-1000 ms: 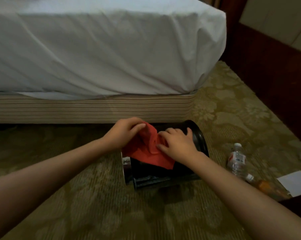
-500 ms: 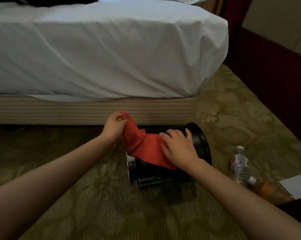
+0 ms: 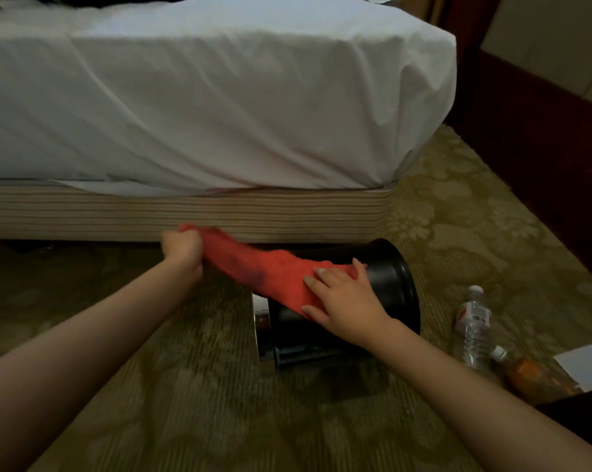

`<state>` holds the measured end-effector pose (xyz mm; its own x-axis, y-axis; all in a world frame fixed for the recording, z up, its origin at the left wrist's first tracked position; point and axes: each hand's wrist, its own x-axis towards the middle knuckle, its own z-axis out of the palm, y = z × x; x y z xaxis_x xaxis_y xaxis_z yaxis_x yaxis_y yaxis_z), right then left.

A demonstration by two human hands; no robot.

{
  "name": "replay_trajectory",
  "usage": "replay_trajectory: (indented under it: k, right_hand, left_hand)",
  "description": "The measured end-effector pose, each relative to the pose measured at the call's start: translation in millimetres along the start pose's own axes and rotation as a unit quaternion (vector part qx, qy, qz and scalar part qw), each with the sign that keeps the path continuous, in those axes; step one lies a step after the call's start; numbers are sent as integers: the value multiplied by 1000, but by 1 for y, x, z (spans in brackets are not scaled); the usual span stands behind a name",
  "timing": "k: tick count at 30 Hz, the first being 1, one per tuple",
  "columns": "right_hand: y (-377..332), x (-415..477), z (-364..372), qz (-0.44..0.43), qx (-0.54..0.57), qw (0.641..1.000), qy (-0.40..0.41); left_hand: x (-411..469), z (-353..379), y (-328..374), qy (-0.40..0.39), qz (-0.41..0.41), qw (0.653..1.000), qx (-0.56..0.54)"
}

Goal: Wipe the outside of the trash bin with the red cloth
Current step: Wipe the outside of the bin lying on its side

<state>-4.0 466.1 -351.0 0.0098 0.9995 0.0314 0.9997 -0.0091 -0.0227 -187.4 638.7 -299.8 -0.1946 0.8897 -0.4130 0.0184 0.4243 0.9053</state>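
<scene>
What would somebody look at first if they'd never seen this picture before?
Probably the bright red cloth in the middle: the left hand grips one end in a fist, and the right hand presses the other end flat on the black trash bin lying sideways on the carpet. Behind, a big white bed fills the top, and a clear water bottle lies right of the bin.

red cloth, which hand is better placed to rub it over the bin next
Probably right. The right hand lies flat on the red cloth, pressing it onto the trash bin. The left hand only grips the cloth's other end, held up off the bin.
</scene>
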Motion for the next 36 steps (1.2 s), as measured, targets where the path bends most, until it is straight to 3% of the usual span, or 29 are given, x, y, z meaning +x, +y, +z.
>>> replay_trajectory:
  k: [2,3,5,6,7,9,17,24,27,29,32,36]
  right_hand:
    - [-6,6,-3,4,-11,1000,-1]
    - [-7,9,-4,8,-12,1000,1]
    - [-8,14,-7,21,-6,1000,3]
    - [-8,16,-9,26,-4,1000,1]
    - [-7,18,-10,29,-3,1000,-1]
    - [-8,23,-14,28,-9,1000,-5]
    - [-15,33,-14,49,-18,999,3]
    - [-9,29,-6,46,25,999,-5]
    - [-9,28,-8,47,75,996,12]
    - [-9,29,-14,54,141,988,41]
    - [-10,38,-40,52,284,951,114]
    - [-10,54,-84,3,371,921,116]
  left_hand:
    - [3,-16,-9,60,2,979,196]
    - [0,-21,-12,43,59,951,299]
    - [-12,-21,-24,-53,245,856,451]
    - [-17,-18,-32,-107,314,811,482]
    - [-23,-12,-42,-155,336,787,494]
    - [-32,0,-56,-202,300,793,490]
    - [-29,16,-68,-184,202,885,378]
    - [-22,8,-60,-139,265,852,429]
    - [-21,5,-37,-155,280,851,417]
    - [-27,5,-14,-192,304,855,375]
    - [-48,5,22,-312,322,846,287]
    - [-73,6,58,-465,283,807,230]
